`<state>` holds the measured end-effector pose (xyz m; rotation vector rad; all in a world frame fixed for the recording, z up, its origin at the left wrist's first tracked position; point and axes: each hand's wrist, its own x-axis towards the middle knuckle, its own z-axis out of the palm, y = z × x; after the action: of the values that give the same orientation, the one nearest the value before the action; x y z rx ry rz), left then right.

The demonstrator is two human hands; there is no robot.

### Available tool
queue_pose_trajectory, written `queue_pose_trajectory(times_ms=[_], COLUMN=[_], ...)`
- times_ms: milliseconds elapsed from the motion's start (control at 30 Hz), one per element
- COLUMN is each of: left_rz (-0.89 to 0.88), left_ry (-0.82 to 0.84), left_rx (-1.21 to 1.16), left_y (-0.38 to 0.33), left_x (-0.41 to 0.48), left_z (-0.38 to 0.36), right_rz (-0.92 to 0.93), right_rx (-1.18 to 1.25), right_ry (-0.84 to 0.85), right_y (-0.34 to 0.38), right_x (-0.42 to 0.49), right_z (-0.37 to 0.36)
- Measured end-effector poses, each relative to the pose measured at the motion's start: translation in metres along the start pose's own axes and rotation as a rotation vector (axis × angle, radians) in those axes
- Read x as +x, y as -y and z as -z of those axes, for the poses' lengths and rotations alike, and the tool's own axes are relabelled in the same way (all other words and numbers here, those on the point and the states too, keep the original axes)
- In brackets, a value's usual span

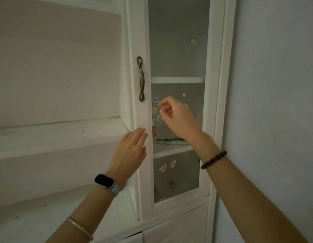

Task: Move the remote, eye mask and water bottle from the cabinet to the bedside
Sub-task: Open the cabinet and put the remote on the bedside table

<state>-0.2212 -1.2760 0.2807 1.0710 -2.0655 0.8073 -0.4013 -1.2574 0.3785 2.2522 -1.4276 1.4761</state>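
Nearest, the left hand (130, 149) lies flat and empty on the cabinet door (143, 155) frame below the handle (141, 78). The right hand (175, 114), grip loosely curled and empty, hovers beside it. Pulling without the handle, fingers may slip. Behind the glass: water bottle (154, 128), eye mask (169, 141); remote unseen.

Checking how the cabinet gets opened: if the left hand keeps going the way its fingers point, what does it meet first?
Probably the white cabinet door frame; the left hand already seems near or on its edge.
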Motion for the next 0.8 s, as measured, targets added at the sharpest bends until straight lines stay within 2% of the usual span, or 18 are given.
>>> queue_pose_trajectory(times_ms=[367, 800], left_rz=[-0.071, -0.148], left_ry=[0.088, 0.128], left_rx=[0.144, 0.233], left_y=[0.029, 0.041], left_x=[0.033, 0.032], left_z=[-0.015, -0.018], right_rz=[0.036, 0.029], right_rx=[0.176, 0.179], right_ry=[-0.043, -0.23], right_y=[0.011, 0.023], right_x=[0.069, 0.101], right_z=[-0.033, -0.046])
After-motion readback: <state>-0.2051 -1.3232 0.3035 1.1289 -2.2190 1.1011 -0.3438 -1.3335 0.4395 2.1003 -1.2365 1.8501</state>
